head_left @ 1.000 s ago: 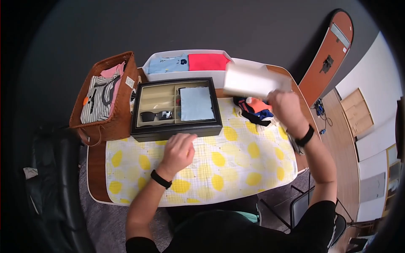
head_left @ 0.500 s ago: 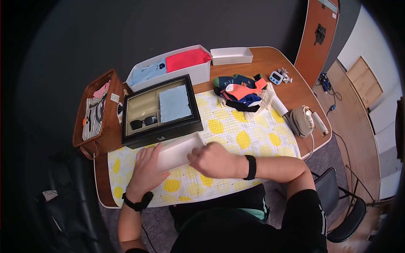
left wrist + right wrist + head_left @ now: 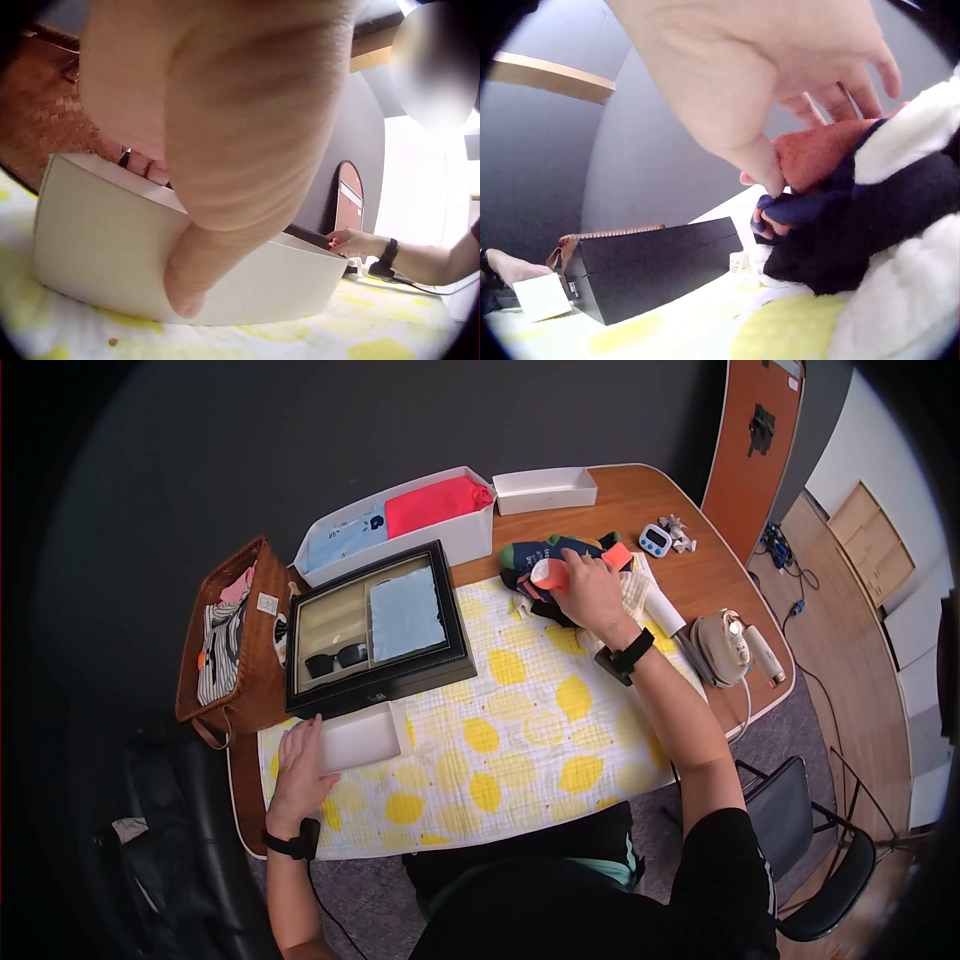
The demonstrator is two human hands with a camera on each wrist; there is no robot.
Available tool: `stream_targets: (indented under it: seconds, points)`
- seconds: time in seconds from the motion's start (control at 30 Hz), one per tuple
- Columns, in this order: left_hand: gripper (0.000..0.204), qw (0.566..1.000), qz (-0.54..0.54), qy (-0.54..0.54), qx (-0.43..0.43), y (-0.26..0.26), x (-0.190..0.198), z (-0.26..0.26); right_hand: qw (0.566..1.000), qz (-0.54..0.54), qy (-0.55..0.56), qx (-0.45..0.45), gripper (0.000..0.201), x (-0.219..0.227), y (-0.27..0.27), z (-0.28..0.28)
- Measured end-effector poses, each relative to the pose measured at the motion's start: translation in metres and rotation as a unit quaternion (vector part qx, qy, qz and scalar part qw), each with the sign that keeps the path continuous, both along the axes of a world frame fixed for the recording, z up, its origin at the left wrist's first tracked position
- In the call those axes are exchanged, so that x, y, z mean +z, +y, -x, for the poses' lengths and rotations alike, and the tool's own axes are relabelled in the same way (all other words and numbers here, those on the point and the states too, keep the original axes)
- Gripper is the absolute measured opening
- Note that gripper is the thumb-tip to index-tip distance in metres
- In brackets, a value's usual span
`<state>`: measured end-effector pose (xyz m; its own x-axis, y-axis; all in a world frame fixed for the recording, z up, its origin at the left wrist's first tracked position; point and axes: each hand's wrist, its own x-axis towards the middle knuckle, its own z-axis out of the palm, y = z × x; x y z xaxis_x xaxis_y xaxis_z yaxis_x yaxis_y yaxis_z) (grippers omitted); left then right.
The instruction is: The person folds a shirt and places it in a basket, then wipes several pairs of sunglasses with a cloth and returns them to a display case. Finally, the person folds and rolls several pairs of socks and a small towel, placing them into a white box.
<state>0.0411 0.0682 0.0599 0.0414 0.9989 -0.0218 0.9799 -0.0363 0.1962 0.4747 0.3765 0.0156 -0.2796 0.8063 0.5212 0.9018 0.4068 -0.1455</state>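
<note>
On the lemon-print cloth [image 3: 540,732] lies a small open white box [image 3: 362,742], in front of the black glasses case [image 3: 380,693]. My left hand [image 3: 298,770] holds its left end; in the left wrist view the thumb [image 3: 191,281] presses on the white box's near wall [image 3: 105,244]. My right hand [image 3: 590,598] is at the sock pile and grips a coral sock [image 3: 553,573]. In the right wrist view the thumb is on the near side of the coral sock [image 3: 817,154], fingers beyond it. Navy, black and white socks lie beneath and beside it.
Behind stand a white bin [image 3: 470,532] of folded clothes and another white box [image 3: 545,502]. A woven basket [image 3: 262,685] of clothes is at left. A white timer [image 3: 654,541] and a corded beige appliance [image 3: 722,648] lie at right. Sunglasses [image 3: 337,659] are in the case.
My right hand brought the white box from the back right down to the cloth, let go, and moved to the socks. The left hand came to the box, which now sits further left.
</note>
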Motion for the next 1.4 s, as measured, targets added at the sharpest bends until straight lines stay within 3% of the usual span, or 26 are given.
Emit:
stream_targets:
  seconds: [0.07, 0.1, 0.17, 0.23, 0.3, 0.37, 0.43, 0.5, 0.57, 0.63, 0.67, 0.7, 0.77, 0.8, 0.83, 0.87, 0.9, 0.97, 1.03, 1.07, 1.13, 1.23, 1.3, 1.33, 1.4]
  points:
    - [0.096, 1.000, -0.007, 0.007, 0.008, -0.001, 0.006, -0.005, 0.995, 0.075, 0.064, 0.030, 0.028, 0.011, 0.003, -0.002]
    - [0.092, 1.000, -0.004, 0.017, 0.004, -0.004, 0.011, -0.010, 0.995, 0.076, 0.063, 0.031, 0.028, 0.015, 0.005, -0.004]
    - [0.088, 1.000, -0.001, 0.025, 0.002, -0.003, 0.030, -0.027, 0.971, 0.109, 0.210, 0.021, 0.015, 0.028, 0.008, -0.009]
    - [0.070, 0.997, -0.043, -0.029, -0.058, 0.003, 0.052, -0.048, 0.962, 0.113, 0.249, 0.010, 0.014, 0.045, 0.010, -0.014]
    - [0.062, 0.992, -0.068, -0.079, -0.072, 0.018, 0.072, -0.074, 0.962, -0.184, 0.198, 0.041, 0.016, 0.060, 0.014, -0.018]
    - [0.054, 0.983, -0.099, -0.125, -0.088, 0.044, 0.083, -0.100, 0.962, -0.174, 0.207, 0.036, 0.017, 0.090, 0.002, -0.008]
    - [0.045, 0.948, -0.130, -0.271, -0.110, 0.073, 0.093, -0.128, 0.938, -0.063, 0.326, 0.099, 0.016, 0.116, -0.015, 0.010]
    - [0.053, 0.919, -0.146, -0.338, -0.143, 0.106, 0.092, -0.154, 0.903, 0.074, 0.396, 0.148, 0.018, 0.138, -0.036, 0.033]
    - [0.062, 0.842, -0.259, -0.448, -0.152, 0.150, 0.081, -0.207, 0.864, 0.086, 0.435, 0.238, 0.019, 0.147, -0.063, 0.066]
    - [0.070, 0.845, -0.294, -0.428, -0.128, 0.166, 0.076, -0.222, 0.816, 0.157, 0.471, 0.295, 0.013, 0.145, -0.080, 0.081]
    - [0.054, 0.825, -0.306, -0.455, -0.134, 0.172, 0.074, -0.222, 0.837, 0.137, 0.422, 0.321, 0.012, 0.151, -0.090, 0.082]
    - [0.035, 0.822, -0.239, -0.514, -0.060, 0.168, 0.082, -0.221, 0.851, 0.164, 0.360, 0.344, 0.017, 0.154, -0.093, 0.078]
    - [0.019, 0.774, -0.276, -0.568, -0.055, 0.176, 0.070, -0.212, 0.795, 0.201, 0.397, 0.413, 0.027, 0.146, -0.092, 0.077]
    - [0.017, 0.773, -0.282, -0.568, -0.026, 0.174, 0.067, -0.205, 0.768, 0.157, 0.433, 0.445, 0.030, 0.139, -0.090, 0.080]
    - [0.017, 0.772, -0.291, -0.565, 0.004, 0.172, 0.064, -0.196, 0.769, 0.157, 0.433, 0.443, 0.030, 0.135, -0.082, 0.076]
    - [0.019, 0.784, -0.305, -0.538, 0.059, 0.169, 0.060, -0.187, 0.815, 0.144, 0.414, 0.378, 0.031, 0.132, -0.071, 0.067]
    - [0.019, 0.785, -0.298, -0.539, 0.061, 0.169, 0.060, -0.181, 0.856, 0.132, 0.393, 0.309, 0.031, 0.126, -0.060, 0.058]
    - [0.020, 0.743, -0.344, -0.571, 0.059, 0.168, 0.068, -0.175, 0.928, 0.069, 0.340, 0.135, 0.030, 0.102, -0.025, 0.041]
    - [0.019, 0.731, -0.365, -0.572, 0.069, 0.168, 0.074, -0.174, 0.968, 0.124, 0.216, -0.018, 0.030, 0.081, 0.001, 0.027]
    - [0.018, 0.734, -0.359, -0.572, 0.077, 0.168, 0.073, -0.170, 0.968, 0.126, 0.215, -0.017, 0.030, 0.072, 0.007, 0.024]
    - [0.017, 0.738, -0.352, -0.570, 0.085, 0.165, 0.074, -0.168, 0.967, 0.239, 0.084, 0.022, 0.034, 0.057, 0.015, 0.022]
    - [0.019, 0.732, -0.320, -0.593, 0.100, 0.155, 0.085, -0.169, 0.962, 0.266, -0.006, 0.058, 0.039, 0.034, 0.018, 0.036]
    - [0.015, 0.669, -0.323, -0.666, 0.074, 0.156, 0.087, -0.174, 0.974, 0.215, -0.027, 0.073, 0.033, 0.019, 0.019, 0.040]
    - [0.015, 0.669, -0.326, -0.663, 0.077, 0.159, 0.082, -0.173, 0.978, 0.202, -0.018, 0.045, 0.030, 0.015, 0.023, 0.042]
    - [0.016, 0.712, -0.205, -0.668, 0.074, 0.172, 0.063, -0.168, 0.981, 0.193, 0.020, 0.018, 0.022, 0.031, 0.019, 0.045]
